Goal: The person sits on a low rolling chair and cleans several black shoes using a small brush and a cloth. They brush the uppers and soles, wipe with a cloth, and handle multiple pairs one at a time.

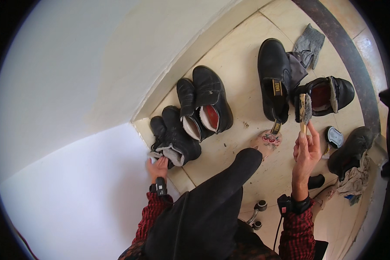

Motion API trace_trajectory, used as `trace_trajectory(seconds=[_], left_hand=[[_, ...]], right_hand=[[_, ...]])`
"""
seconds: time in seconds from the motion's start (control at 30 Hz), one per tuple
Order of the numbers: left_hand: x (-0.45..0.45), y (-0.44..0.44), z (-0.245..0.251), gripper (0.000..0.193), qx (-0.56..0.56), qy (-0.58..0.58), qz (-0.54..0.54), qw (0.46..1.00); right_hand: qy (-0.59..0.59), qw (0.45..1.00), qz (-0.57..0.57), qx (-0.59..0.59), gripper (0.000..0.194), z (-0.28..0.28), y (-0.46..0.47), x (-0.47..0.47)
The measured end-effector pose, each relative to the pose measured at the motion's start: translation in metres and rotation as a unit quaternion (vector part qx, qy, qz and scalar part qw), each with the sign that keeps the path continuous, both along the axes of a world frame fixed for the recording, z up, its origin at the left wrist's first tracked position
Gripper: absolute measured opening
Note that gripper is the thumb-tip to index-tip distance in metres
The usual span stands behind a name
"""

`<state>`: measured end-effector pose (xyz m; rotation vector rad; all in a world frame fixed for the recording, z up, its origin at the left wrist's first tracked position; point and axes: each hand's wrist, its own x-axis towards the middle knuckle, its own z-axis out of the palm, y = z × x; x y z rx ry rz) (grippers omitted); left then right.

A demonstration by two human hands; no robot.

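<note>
My right hand holds up a shoe brush with a light wooden back and grey bristles, in front of a black fleece-lined boot with a red insole. To the left of that boot lies a black slip-on shoe with yellow-lettered pull tabs. At the wall corner, my left hand is at the collar of the far left one of two black lined boots; its fingertips are partly hidden, so its grip is unclear. A pair of black shoes with pale fleece lining stands between, along the wall.
A round polish tin lies right of my right hand, near a dark boot and a crumpled cloth. A grey knitted glove lies at the upper right. My foot in a floral sock and chair casters are on the tiles.
</note>
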<state>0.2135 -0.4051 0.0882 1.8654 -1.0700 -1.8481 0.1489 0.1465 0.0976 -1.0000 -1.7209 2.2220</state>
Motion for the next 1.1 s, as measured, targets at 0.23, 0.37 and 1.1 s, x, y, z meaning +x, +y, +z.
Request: trace_trajectory(seconds=[0.23, 0.37, 1.1], left_hand=[[-0.015, 0.007, -0.039, 0.083, -0.140, 0.076, -0.099, 0.982], [-0.027, 0.006, -0.044, 0.064, -0.043, 0.165, -0.080, 0.982], [-0.151, 0.214, 0.128, 0.047, -0.139, 0.342, -0.272, 0.889]], right_hand=[[0.000, 1.000, 0.017, 0.009, 0.041, -0.003, 0.009, 0.002], [-0.008, 0.999, 0.029, 0.018, 0.041, -0.004, 0.007, 0.003], [0.076, 0.990, 0.118, -0.035, 0.044, 0.035, -0.007, -0.030]])
